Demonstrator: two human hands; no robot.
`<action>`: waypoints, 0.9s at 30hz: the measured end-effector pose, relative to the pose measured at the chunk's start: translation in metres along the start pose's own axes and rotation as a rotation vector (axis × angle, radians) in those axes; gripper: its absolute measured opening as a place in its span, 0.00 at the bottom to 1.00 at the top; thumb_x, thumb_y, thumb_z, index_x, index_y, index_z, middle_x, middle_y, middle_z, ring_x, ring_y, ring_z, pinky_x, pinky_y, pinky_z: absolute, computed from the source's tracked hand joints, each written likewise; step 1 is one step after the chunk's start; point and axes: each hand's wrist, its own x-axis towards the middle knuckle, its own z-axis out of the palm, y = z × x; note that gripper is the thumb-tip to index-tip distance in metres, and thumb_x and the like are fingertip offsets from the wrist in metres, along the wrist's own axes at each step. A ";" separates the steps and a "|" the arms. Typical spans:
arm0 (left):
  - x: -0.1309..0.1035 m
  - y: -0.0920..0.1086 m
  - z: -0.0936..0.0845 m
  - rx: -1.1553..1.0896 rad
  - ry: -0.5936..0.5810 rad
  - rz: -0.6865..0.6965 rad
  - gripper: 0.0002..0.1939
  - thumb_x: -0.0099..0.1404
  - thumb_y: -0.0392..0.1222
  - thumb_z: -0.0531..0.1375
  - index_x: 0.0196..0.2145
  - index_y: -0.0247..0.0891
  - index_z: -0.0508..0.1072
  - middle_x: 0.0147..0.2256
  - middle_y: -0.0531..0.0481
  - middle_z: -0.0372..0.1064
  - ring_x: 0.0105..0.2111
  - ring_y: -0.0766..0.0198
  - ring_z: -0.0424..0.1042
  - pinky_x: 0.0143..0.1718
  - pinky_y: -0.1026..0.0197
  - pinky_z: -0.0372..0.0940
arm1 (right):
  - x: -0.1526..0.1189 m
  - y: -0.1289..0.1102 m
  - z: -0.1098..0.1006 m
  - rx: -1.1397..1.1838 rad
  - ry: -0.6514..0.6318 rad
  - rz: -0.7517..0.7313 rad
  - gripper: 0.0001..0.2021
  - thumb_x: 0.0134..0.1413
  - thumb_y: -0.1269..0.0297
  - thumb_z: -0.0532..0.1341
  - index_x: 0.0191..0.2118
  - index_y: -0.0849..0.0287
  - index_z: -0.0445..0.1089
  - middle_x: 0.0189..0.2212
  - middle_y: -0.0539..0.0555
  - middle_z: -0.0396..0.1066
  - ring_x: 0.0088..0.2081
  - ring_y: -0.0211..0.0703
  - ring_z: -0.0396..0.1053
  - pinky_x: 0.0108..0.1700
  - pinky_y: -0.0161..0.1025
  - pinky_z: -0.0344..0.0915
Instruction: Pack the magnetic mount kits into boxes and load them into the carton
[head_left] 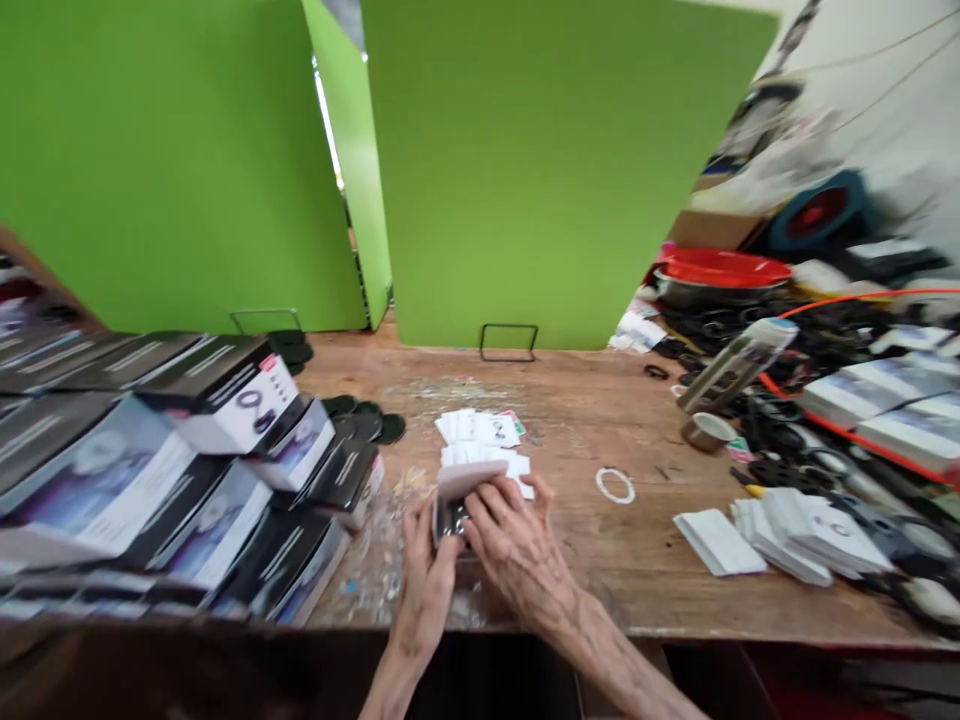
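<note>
A small open box (471, 478) with a pale raised flap is held low over the front of the wooden table. My left hand (427, 570) grips it from the left side, thumb along the near edge. Bent over the opening, my right hand (514, 530) has its fingers curled down at the box; whatever is between them is hidden. Dark, shiny contents (452, 518) show inside. Just beyond the box lie folded white leaflets (480, 428) in small piles.
Stacked printed boxes (217, 500) fill the left side. Dark round pieces (367, 422) lie beside them. To the right are a white ring (615, 485), leaflet stacks (810, 530), a tape roll (707, 432) and heaped black parts. Green panels (517, 180) stand behind the wooden table (570, 400).
</note>
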 end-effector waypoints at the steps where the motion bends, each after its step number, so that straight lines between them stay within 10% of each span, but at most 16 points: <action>1: -0.002 0.001 0.001 -0.007 -0.010 0.007 0.22 0.60 0.43 0.56 0.52 0.38 0.67 0.51 0.44 0.64 0.55 0.54 0.64 0.58 0.52 0.60 | -0.004 0.001 -0.003 0.043 -0.051 -0.008 0.11 0.64 0.71 0.50 0.45 0.60 0.68 0.41 0.57 0.72 0.49 0.50 0.64 0.56 0.54 0.49; 6: -0.013 -0.004 0.000 -0.049 0.017 0.195 0.29 0.64 0.43 0.58 0.60 0.42 0.55 0.57 0.43 0.59 0.57 0.57 0.62 0.58 0.53 0.60 | -0.028 0.017 -0.007 0.425 0.073 0.327 0.19 0.65 0.70 0.47 0.59 0.56 0.55 0.56 0.60 0.64 0.58 0.47 0.61 0.58 0.50 0.58; 11: -0.013 -0.002 -0.006 0.212 -0.018 0.410 0.17 0.67 0.40 0.54 0.53 0.43 0.67 0.54 0.44 0.60 0.57 0.57 0.62 0.59 0.53 0.59 | -0.029 0.018 0.009 1.156 -0.138 0.691 0.16 0.65 0.58 0.52 0.55 0.53 0.56 0.52 0.56 0.67 0.53 0.45 0.67 0.53 0.44 0.67; 16: 0.001 0.006 -0.018 0.072 -0.150 0.269 0.19 0.67 0.40 0.53 0.55 0.43 0.62 0.49 0.45 0.64 0.48 0.60 0.69 0.51 0.55 0.66 | -0.028 0.021 0.015 0.987 -0.042 0.576 0.16 0.64 0.61 0.53 0.56 0.52 0.56 0.51 0.57 0.67 0.53 0.44 0.67 0.54 0.45 0.66; 22: 0.016 0.008 -0.046 0.094 -0.486 0.374 0.20 0.64 0.44 0.59 0.53 0.44 0.64 0.52 0.45 0.61 0.53 0.56 0.65 0.56 0.52 0.63 | -0.046 0.028 0.002 0.411 -0.022 0.042 0.20 0.64 0.61 0.55 0.60 0.55 0.57 0.60 0.62 0.57 0.63 0.53 0.53 0.63 0.62 0.52; 27: 0.015 0.007 -0.050 0.274 -0.400 0.521 0.23 0.61 0.41 0.62 0.53 0.44 0.64 0.57 0.44 0.58 0.59 0.56 0.60 0.60 0.49 0.58 | -0.046 0.022 0.002 0.357 -0.081 0.091 0.22 0.64 0.63 0.55 0.63 0.53 0.54 0.58 0.61 0.58 0.63 0.52 0.54 0.60 0.60 0.60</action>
